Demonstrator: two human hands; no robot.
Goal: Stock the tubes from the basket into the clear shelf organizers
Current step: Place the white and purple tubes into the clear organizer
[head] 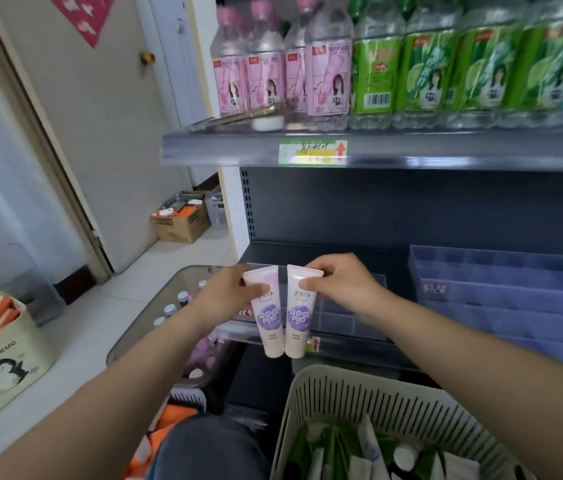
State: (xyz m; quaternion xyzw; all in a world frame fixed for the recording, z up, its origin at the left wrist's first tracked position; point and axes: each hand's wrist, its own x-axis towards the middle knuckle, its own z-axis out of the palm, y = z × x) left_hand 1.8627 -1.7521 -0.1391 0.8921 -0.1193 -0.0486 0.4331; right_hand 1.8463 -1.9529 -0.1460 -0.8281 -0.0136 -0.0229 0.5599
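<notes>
1. two hands are raised in front of the lower shelf, each holding one tube.
2. the left hand [228,294] pinches the crimped top of the left tube [270,322]; the right hand [340,289] pinches the top of the right tube [299,322].
3. both purple-labelled tubes hang cap-down, side by side, almost touching.
4. two clear shelf organizers sit on the shelf: the near organizer [352,317] just behind the hands, the bluish organizer [501,292] to its right.
5. the slotted cream basket [359,386] below holds more tubes [359,455], green and white, too jumbled to count.
6. the upper shelf carries four pink peach soda bottles [328,74] and four green bottles [425,74].
</notes>
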